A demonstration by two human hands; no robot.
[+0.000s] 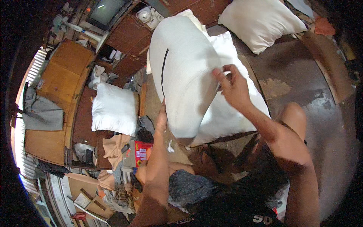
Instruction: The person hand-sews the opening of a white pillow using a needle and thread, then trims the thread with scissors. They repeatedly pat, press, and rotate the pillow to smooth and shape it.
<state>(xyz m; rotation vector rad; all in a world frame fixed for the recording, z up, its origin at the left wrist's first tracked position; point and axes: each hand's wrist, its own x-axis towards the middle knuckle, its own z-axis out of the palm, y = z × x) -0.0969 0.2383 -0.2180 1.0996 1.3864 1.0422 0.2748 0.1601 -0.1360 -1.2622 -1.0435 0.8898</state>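
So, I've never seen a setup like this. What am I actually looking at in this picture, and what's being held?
There's no machine here: you see a person's own bare hands. The picture comes from a wide fisheye camera worn on the head, looking down, so straight edges bend near the dark rim.

Between the hands is a pale grey pillow with a dark line down it. The left hand is at its lower left edge; the right hand is at its right side, too blurred to judge the grip.

Partly behind that is a white pillow, lying on a tan surface. A smaller white pillow sits at left, and another pillow at upper right.
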